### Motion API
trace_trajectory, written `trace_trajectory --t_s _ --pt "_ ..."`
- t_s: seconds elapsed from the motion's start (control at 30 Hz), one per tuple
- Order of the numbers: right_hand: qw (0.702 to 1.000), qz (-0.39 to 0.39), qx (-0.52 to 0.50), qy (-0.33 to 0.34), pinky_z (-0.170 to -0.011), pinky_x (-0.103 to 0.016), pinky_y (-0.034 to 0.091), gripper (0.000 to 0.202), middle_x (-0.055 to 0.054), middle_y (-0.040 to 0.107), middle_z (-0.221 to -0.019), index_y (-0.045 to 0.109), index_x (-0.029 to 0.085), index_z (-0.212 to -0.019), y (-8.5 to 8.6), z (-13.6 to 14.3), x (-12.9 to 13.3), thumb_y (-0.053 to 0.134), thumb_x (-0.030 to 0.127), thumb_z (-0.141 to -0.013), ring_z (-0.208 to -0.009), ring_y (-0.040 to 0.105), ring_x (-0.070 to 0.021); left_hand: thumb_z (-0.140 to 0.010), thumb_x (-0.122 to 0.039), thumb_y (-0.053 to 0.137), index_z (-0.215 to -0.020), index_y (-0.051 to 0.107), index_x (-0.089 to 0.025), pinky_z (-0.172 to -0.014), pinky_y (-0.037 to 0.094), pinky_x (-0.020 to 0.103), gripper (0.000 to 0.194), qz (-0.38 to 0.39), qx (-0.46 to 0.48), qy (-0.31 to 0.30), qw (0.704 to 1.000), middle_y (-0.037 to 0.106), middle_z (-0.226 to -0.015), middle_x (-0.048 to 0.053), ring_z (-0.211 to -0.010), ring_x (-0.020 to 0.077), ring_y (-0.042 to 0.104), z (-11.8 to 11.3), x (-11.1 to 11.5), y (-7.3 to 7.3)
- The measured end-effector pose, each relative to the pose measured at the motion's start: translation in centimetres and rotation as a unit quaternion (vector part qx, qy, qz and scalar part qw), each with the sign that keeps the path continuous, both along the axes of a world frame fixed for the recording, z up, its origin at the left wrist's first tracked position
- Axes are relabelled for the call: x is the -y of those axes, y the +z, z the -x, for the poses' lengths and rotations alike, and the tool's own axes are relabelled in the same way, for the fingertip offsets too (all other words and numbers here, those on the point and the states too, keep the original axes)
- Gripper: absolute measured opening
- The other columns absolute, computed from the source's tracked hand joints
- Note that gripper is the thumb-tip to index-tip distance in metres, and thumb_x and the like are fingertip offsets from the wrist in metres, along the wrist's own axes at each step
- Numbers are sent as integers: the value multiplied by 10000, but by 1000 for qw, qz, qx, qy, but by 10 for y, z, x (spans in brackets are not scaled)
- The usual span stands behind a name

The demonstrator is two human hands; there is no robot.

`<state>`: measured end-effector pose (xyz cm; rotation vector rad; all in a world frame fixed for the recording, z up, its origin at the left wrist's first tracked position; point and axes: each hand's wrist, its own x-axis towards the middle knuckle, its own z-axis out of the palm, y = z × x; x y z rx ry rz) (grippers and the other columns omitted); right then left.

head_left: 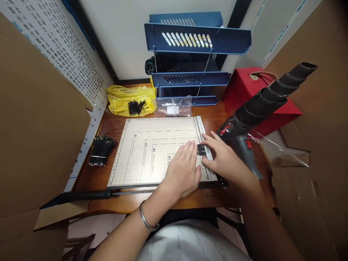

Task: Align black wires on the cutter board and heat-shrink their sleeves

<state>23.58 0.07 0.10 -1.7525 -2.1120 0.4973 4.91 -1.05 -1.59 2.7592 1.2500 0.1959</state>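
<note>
A beige paper cutter board (152, 152) with a printed grid lies on the wooden desk. My left hand (183, 170) rests flat on its right part, fingers pointing at a small row of black strips (201, 149). My right hand (221, 156) presses on the same black strips from the right, at the board's grey ruler edge (204, 136). The cutter's black handle (84, 195) lies lowered along the board's near edge.
A heat gun (261, 105) stands on the desk at the right, nozzle up. A tied bundle of black strips (100, 149) lies left of the board. At the back are a yellow bag (130, 98) with more strips, a clear bag (174, 107), blue trays (195, 40) and a red box (244, 90). Cardboard walls stand on both sides.
</note>
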Motion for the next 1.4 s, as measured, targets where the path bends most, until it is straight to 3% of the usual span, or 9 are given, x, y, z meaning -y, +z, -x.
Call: trace_trajectory --t_s 0.23,0.4,0.53,0.63,0.77,0.97,1.2,1.4 --pt "999 12 -31 9 -1250 -540 383 412 -55 495 -1589 670 207 -1275 0 -2 1 590 286 -878 -1578 297 -310 -1079 -350 309 -1586 334 38 -1314 214 441 639 -3 3 1 1000 280 -1691 222 -1595 307 234 0 -1 -1" --pt "989 -6 -136 -53 -1321 -511 242 637 -137 305 -1691 366 144 -1580 -11 13 -1 431 441 -1020 -1593 270 -244 -1068 -343 331 -1580 348 38 -1312 222 452 638 -5 17 2 1000 298 -1683 224 -1591 308 249 1 -1 -3" --pt "983 14 -156 -94 -1284 -531 309 701 -178 317 -1678 235 137 -1630 -25 20 -2 415 431 -1020 -1569 326 -269 -1068 -345 333 -1576 356 36 -1310 230 462 636 2 19 3 1000 294 -1684 223 -1592 310 247 1 -1 -2" --pt "979 36 -171 -106 -1229 -530 394 653 -148 403 -1640 228 194 -1640 -26 19 1 355 410 -1037 -1500 448 -272 -1076 -350 318 -1593 331 32 -1321 196 446 643 13 6 2 1000 272 -1696 214 -1599 304 226 0 -1 0" --pt "978 56 -158 -128 -1210 -553 406 680 -151 394 -1645 244 188 -1635 -19 19 3 397 438 -1022 -1507 434 -308 -1081 -358 306 -1602 313 29 -1325 183 447 649 14 -2 5 1000 252 -1704 207 -1604 297 209 0 -2 0" --pt "972 26 -174 -153 -1192 -569 421 640 -152 520 -1555 325 183 -1585 -15 22 -13 432 399 -992 -1462 491 -328 -1079 -356 313 -1597 320 29 -1322 198 457 646 1 3 9 1000 269 -1698 205 -1601 293 225 0 -1 -2" --pt "972 34 -169 -163 -1206 -552 415 644 -125 502 -1575 339 180 -1586 -18 25 -22 426 323 -963 -1451 505 -328 -1077 -359 314 -1603 316 20 -1327 186 434 648 10 4 8 1000 262 -1705 195 -1605 281 212 0 0 -1" --pt "976 44 -142 -158 -1149 -531 478 625 -131 526 -1554 360 175 -1576 -15 23 -20 403 371 -984 -1388 568 -331 -1077 -370 318 -1601 318 21 -1322 194 437 654 6 4 13 1000 271 -1703 195 -1601 286 228 0 0 -2"
